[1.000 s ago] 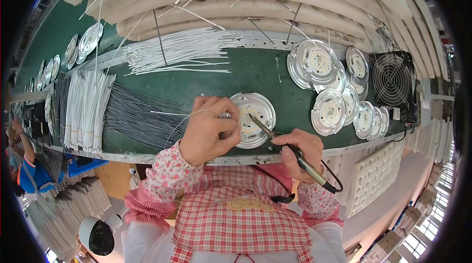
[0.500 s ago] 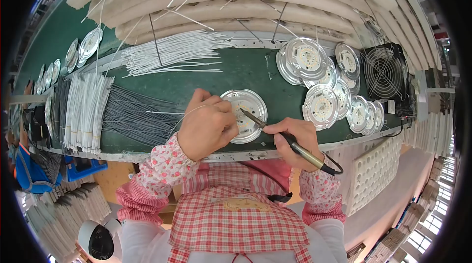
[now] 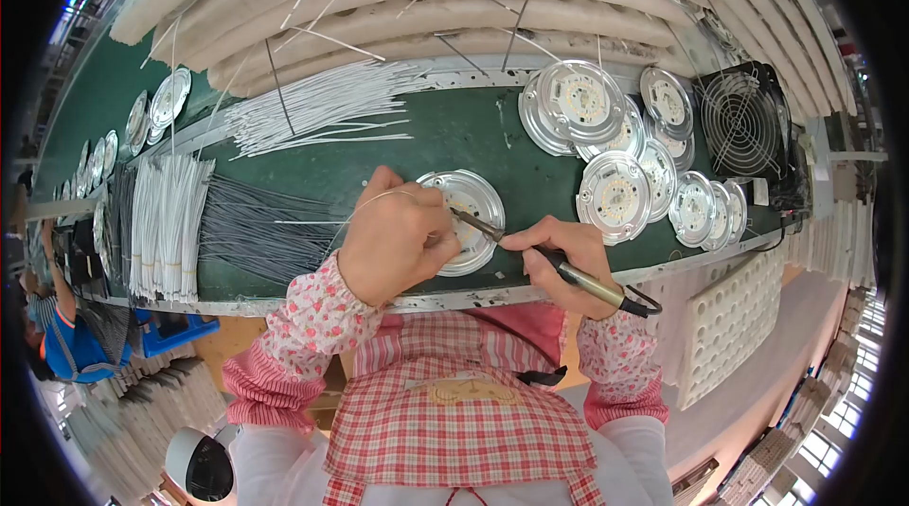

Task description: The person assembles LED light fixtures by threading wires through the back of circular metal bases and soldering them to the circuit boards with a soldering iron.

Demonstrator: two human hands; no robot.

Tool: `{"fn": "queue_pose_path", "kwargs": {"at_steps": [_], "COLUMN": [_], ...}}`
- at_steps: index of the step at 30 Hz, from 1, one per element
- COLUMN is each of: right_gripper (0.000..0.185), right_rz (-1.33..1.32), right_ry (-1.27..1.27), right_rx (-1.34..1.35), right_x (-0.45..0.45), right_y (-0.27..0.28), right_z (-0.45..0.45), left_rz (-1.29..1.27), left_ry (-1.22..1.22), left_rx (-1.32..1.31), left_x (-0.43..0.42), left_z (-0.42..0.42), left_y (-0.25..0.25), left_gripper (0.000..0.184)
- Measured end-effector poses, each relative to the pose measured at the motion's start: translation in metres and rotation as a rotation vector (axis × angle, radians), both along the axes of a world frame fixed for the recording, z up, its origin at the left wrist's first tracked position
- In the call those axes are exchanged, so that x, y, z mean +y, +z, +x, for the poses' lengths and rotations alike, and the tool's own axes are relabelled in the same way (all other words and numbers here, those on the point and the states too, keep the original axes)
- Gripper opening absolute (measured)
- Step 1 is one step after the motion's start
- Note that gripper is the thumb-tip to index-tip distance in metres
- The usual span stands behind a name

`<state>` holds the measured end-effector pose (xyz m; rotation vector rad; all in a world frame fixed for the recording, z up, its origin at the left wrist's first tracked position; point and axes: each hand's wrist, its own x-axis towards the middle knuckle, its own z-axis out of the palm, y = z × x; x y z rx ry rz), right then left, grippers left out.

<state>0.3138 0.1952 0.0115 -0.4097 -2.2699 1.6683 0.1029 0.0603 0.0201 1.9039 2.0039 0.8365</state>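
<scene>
A round silver disc with a light board (image 3: 478, 208) lies near the front edge of the green bench. My left hand (image 3: 396, 239) is closed over its left side, fingers pinched on a thin white wire (image 3: 374, 198) that loops back over the hand. The fingertips hide the wire's end. In my right hand (image 3: 568, 265) is a soldering iron (image 3: 592, 283), held like a pen, its tip on or just above the board beside my left fingers. Contact cannot be made out.
Several similar discs (image 3: 615, 198) sit at the right beside a black fan (image 3: 743, 123). White wires (image 3: 317, 108) lie at the back; bundled white wires (image 3: 170, 222) and dark wires (image 3: 270, 227) are at the left. A co-worker (image 3: 80, 340) is at the far left.
The view has shifted, so the bench items appear further left. Both hands keep their grips, and the iron tip has come closer to my left fingertips.
</scene>
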Motion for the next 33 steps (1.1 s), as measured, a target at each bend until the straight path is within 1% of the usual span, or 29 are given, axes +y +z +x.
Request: {"fn": "queue_pose_path", "kwargs": {"at_steps": [4,7,9,10,11,12,15,16,19,20,22,25,26,29,30,31,33], "right_gripper": [0.017,0.017,0.017,0.017,0.017,0.018,0.019,0.020,0.021,0.021,0.021,0.023,0.030,0.060,0.088,0.091,0.095], "right_rz": [0.052,0.029,-0.031,-0.060,-0.105,-0.148,-0.274,-0.314,-0.355,-0.340,-0.313,-0.307,-0.361,0.762,0.712,0.720,0.733], "right_ry": [0.004,-0.005,-0.048,-0.067,-0.103,-0.138,-0.196,-0.203,-0.247,-0.262,-0.294,-0.364,-0.349,-0.386,-0.316,-0.319,-0.303], "right_rx": [0.066,0.028,-0.016,-0.039,-0.041,-0.042,-0.053,-0.059,-0.042,-0.047,-0.060,0.003,-0.089,-0.150,-0.142,-0.156,-0.132], "right_x": [0.000,-0.001,-0.006,-0.010,-0.014,-0.018,-0.026,-0.028,-0.035,-0.038,-0.044,-0.049,-0.048,-0.063,-0.064,-0.067,-0.072], "right_y": [-0.001,-0.003,-0.003,-0.003,-0.003,-0.004,-0.008,-0.009,-0.013,-0.011,-0.005,-0.002,-0.003,-0.011,-0.012,-0.014,-0.022], "right_z": [-0.002,0.000,0.003,0.004,0.004,0.005,0.007,0.008,0.009,0.010,0.010,0.018,0.024,-0.019,-0.027,-0.034,-0.045], "left_rz": [0.013,0.008,-0.025,0.018,0.061,0.106,0.097,0.044,0.032,0.032,0.042,0.047,0.040,0.027,0.027,0.022,0.050], "left_ry": [0.050,0.074,0.086,0.107,0.131,0.156,0.054,-0.016,-0.030,-0.038,-0.036,-0.044,-0.050,-0.077,-0.074,-0.058,-0.048], "left_rx": [-0.044,-0.065,-0.077,-0.066,-0.055,-0.043,0.131,0.221,0.349,0.395,0.419,0.448,0.447,0.461,0.463,0.477,0.395], "left_x": [0.006,0.007,0.002,-0.002,-0.008,-0.013,-0.028,-0.034,-0.039,-0.040,-0.041,-0.041,-0.042,-0.042,-0.042,-0.043,-0.044], "left_z": [0.002,0.004,0.005,0.005,0.006,0.005,-0.007,-0.011,-0.011,-0.011,-0.009,-0.009,-0.010,-0.008,-0.005,-0.005,-0.012], "left_y": [-0.003,-0.005,-0.005,-0.007,-0.009,-0.011,-0.013,-0.017,-0.017,-0.018,-0.021,-0.023,-0.023,-0.025,-0.025,-0.022,-0.011], "left_gripper": [0.012,0.011,0.010,0.004,0.004,0.009,0.032,0.048,0.052,0.057,0.057,0.059,0.059,0.058,0.057,0.056,0.044]}}
